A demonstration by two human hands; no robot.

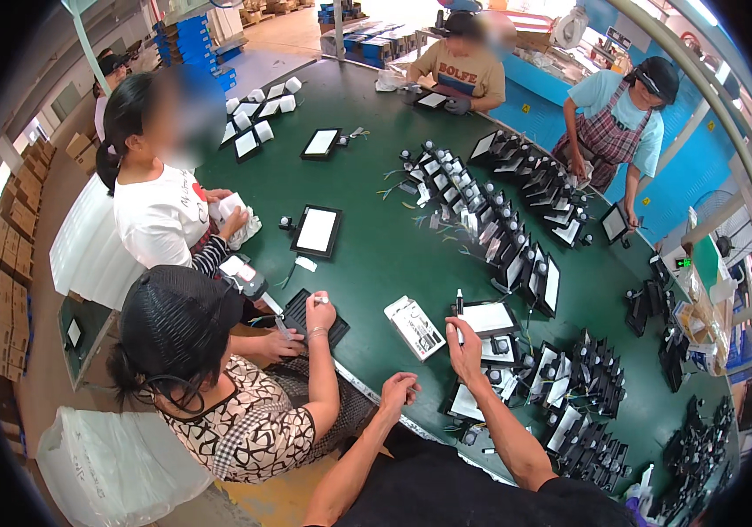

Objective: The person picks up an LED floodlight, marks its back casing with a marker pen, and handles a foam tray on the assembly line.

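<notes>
My right hand grips a black marker pen, its visible end pointing up and away from me. My left hand hovers by the table's near edge with its fingers curled in; whether anything small is inside cannot be made out. Beyond it, a white carton with black print lies on the green table. Just past the right hand is a flat black-framed lamp with a white panel, like a floodlight. More such lamps, with round sensor heads and loose wires, crowd to the right of that hand.
A co-worker at left bends over a black lamp housing, holding a white marker-like stick. Other people stand around the green table. Rows of lamps cross its middle. A plastic bag lies at lower left.
</notes>
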